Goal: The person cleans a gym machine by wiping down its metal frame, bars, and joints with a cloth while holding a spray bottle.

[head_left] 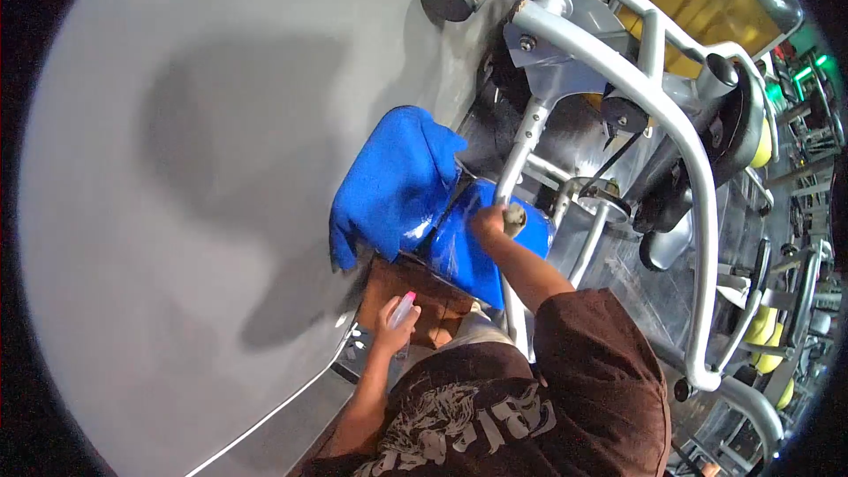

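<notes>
Blue cloth (393, 155) drapes over the left one of two shiny blue pads (468, 252), just left of centre in the frame, beside a plain grey wall (203, 18). From my remote seat I see the left hand (393, 322), lower centre-left, with its fingers wrapped around a small clear bottle (403, 309) with a pink top, tilted up to the right. At the middle of the frame, the right hand (488, 225) is closed on a pale bundled item (514, 220), perhaps a rag, against a silver bar (521, 146); I cannot tell whether it also grips the metal.

I judge the bottle the likeliest trouble: a loose or damp grip could let it slip toward the brown box-like surface (393, 287) below the pads. If it leaks, liquid could reach the white cable (291, 399) and its connectors at the foot of the wall, lower left. Draped loosely over an edge, the blue cloth could slide off if nudged. The pads look glossy, so a wet patch might make a leaning hand skid. Curved silver tubing (693, 177) arches across the upper right, and I think a raised head or elbow could knock it.
</notes>
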The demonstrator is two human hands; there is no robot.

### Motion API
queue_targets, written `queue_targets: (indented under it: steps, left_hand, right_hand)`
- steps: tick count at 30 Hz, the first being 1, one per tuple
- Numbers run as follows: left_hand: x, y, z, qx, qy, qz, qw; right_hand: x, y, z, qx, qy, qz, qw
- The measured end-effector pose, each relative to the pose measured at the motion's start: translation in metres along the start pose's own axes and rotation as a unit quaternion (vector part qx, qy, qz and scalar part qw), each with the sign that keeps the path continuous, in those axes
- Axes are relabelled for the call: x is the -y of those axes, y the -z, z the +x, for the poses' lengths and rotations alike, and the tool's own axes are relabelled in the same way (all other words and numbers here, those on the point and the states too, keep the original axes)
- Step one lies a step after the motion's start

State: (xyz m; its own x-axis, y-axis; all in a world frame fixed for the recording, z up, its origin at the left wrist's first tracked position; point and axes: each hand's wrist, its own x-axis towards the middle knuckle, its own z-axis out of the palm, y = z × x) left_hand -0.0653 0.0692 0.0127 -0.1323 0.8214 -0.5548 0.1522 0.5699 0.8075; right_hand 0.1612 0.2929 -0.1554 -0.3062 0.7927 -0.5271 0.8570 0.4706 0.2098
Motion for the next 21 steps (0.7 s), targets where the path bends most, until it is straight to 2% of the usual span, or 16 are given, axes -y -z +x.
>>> queue_targets:
  steps: [3, 5, 6, 7, 11, 14, 17, 18, 20, 21]
  left_hand:
    - [0.02, 0.0, -0.001, -0.014, 0.015, 0.002, 1.0]
    - [0.017, -0.003, 0.0, -0.004, 0.013, -0.024, 1.0]
    - [0.02, -0.003, 0.002, 0.002, 0.01, -0.028, 1.0]
    - [0.025, -0.003, 0.002, 0.008, 0.008, -0.031, 0.999]
    - [0.019, -0.001, 0.0, -0.013, 0.004, -0.038, 0.999]
    - [0.007, 0.011, 0.004, 0.031, -0.013, -0.03, 0.999]
    - [0.008, 0.007, 0.01, 0.014, 0.003, -0.051, 0.999]
    - [0.01, 0.006, 0.012, 0.008, 0.004, -0.055, 0.998]
    - [0.003, 0.005, 0.013, 0.038, -0.016, -0.039, 0.998]
    - [0.002, 0.004, 0.014, 0.045, -0.019, -0.035, 0.998]
  right_hand:
    - [-0.006, 0.011, 0.002, 0.029, -0.031, 0.051, 0.998]
    - [0.015, -0.01, -0.021, -0.003, 0.044, -0.109, 0.993]
    - [0.023, 0.02, -0.058, 0.06, 0.07, -0.149, 0.984]
    - [0.045, -0.022, -0.051, 0.112, 0.12, -0.116, 0.98]
    - [0.09, -0.095, -0.043, 0.164, 0.105, -0.136, 0.971]
    - [0.092, -0.117, -0.04, 0.181, 0.093, -0.156, 0.967]
    - [0.03, -0.079, 0.003, 0.022, 0.056, -0.171, 0.984]
    - [0.03, -0.125, 0.063, -0.086, 0.007, -0.125, 0.988]
    - [-0.033, 0.016, -0.004, -0.04, -0.037, -0.032, 0.998]
    - [-0.049, 0.02, -0.014, -0.003, 0.015, 0.028, 0.999]
